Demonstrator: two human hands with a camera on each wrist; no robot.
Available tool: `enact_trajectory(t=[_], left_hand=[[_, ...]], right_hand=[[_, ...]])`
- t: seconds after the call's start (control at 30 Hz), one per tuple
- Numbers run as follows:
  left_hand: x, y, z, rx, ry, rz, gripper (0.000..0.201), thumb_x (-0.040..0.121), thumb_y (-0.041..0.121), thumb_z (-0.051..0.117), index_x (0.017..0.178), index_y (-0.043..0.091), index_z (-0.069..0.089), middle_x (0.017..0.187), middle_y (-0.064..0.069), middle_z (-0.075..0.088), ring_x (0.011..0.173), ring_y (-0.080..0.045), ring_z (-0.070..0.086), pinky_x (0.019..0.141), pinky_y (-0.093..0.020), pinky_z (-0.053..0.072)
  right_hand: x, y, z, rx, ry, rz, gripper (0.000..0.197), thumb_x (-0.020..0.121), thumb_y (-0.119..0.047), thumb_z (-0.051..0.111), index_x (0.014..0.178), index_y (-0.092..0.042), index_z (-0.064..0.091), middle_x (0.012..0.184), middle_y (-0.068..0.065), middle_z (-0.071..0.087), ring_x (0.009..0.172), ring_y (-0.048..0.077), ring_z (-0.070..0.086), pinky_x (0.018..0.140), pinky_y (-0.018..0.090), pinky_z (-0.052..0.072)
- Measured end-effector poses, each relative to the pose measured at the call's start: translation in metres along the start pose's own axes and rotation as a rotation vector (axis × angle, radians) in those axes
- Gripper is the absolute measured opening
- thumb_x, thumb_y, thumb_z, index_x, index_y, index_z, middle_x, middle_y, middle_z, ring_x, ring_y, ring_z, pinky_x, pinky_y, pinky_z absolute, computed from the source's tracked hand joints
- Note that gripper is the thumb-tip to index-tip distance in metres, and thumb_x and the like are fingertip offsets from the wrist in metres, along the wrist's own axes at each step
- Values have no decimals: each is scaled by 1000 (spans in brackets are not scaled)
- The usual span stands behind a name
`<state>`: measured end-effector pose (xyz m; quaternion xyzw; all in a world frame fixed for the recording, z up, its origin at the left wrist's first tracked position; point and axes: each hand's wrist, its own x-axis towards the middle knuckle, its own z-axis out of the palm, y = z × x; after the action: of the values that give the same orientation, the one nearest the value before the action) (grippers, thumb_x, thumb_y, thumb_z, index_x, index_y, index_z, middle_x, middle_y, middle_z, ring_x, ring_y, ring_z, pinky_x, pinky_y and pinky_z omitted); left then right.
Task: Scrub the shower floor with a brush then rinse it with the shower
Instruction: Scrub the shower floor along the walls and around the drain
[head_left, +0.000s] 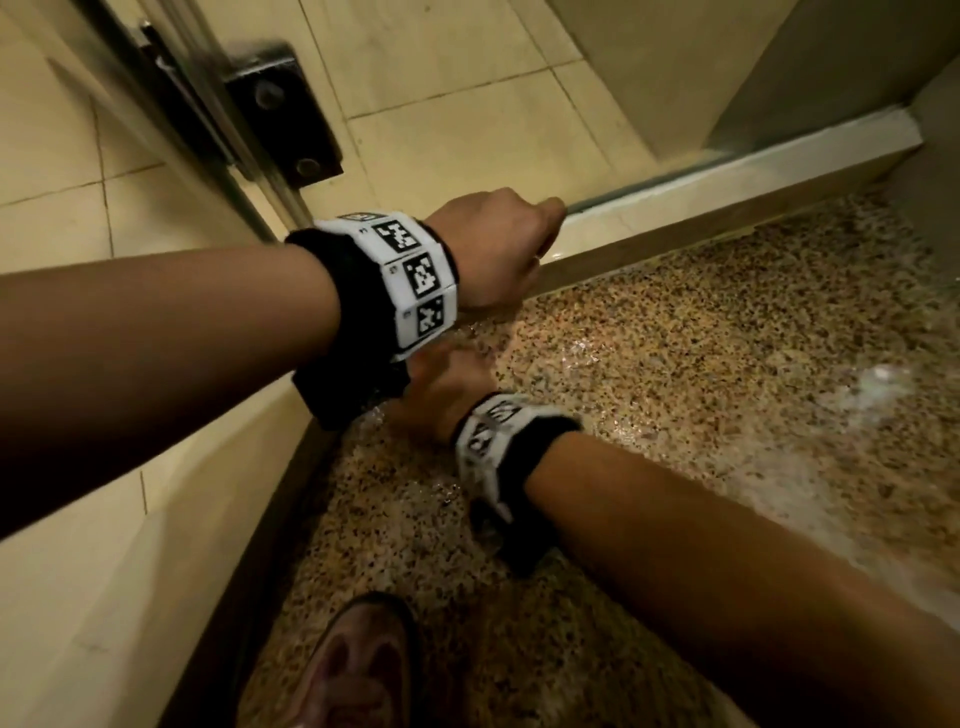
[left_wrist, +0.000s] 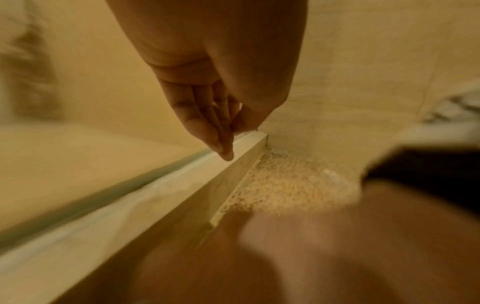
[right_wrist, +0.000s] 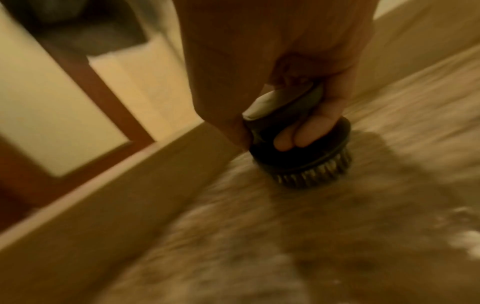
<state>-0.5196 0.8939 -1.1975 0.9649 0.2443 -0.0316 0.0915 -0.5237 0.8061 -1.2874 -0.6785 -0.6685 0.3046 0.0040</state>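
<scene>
Your right hand (right_wrist: 285, 67) is wrapped around the grip of a round dark brush (right_wrist: 298, 156), fingers (right_wrist: 296, 137) curled under the handle and resting on the disc above the bristles, thumb on the other side. The brush sits bristles-down on the speckled shower floor (head_left: 701, 322), right beside the raised kerb (head_left: 675, 208) near the centre of the right wrist frame; that picture is smeared with blur. In the head view this hand (head_left: 441, 395) lies at mid-frame, largely hidden beneath your left wristband (head_left: 410, 275), and the brush itself cannot be seen there. Your left hand (head_left: 498, 244) rests on top of the kerb just above centre of the head frame; in the left wrist view its straight fingers (left_wrist: 207, 131) are pressed together with the tips touching the kerb's top edge (left_wrist: 166, 193), and the thumb lies close beside them, holding nothing. The floor looks wet, with pale foam (head_left: 878, 384) spread toward the right edge of the head frame. A shoe (head_left: 353, 670) stands on the floor at the bottom centre, and a dark metal door hinge (head_left: 280, 109) shows at the upper left, against the cream tiles (head_left: 467, 104).
</scene>
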Motion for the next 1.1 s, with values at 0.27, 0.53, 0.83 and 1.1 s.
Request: enact_trajectory(t=[0.27, 0.53, 0.83, 1.1], left_hand=[[-2, -11, -12, -19, 111, 38, 22, 88, 20, 49, 106, 10, 52, 87, -17, 64, 75, -36, 58, 64, -43, 50], [-13, -15, -5, -15, 127, 52, 19, 89, 17, 48, 105, 7, 53, 80, -15, 64, 66, -30, 53, 59, -40, 47], [-23, -32, -8, 1, 99, -28, 18, 90, 22, 50, 105, 12, 51, 82, -12, 64, 67, -29, 52, 60, -37, 46], [-16, -16, -5, -40, 113, 12, 21, 88, 19, 48, 106, 10, 52, 84, -15, 65, 72, -34, 57, 62, -41, 48]], right_hand=[[-8, 84, -49, 22, 176, 431, 54, 79, -42, 70, 118, -14, 44, 112, 13, 55, 112, 33, 57, 86, 32, 46], [-24, -22, 17, 63, -131, -180, 53, 84, -45, 67, 123, -10, 56, 117, 13, 62, 103, 31, 61, 89, 34, 52], [0, 3, -1, -48, 43, -16, 47, 83, -43, 66, 117, -15, 51, 108, 9, 61, 100, 28, 60, 79, 32, 49], [14, 47, -18, -33, 111, 164, 49, 82, -53, 59, 114, -17, 47, 111, 12, 60, 106, 31, 58, 82, 30, 46]])
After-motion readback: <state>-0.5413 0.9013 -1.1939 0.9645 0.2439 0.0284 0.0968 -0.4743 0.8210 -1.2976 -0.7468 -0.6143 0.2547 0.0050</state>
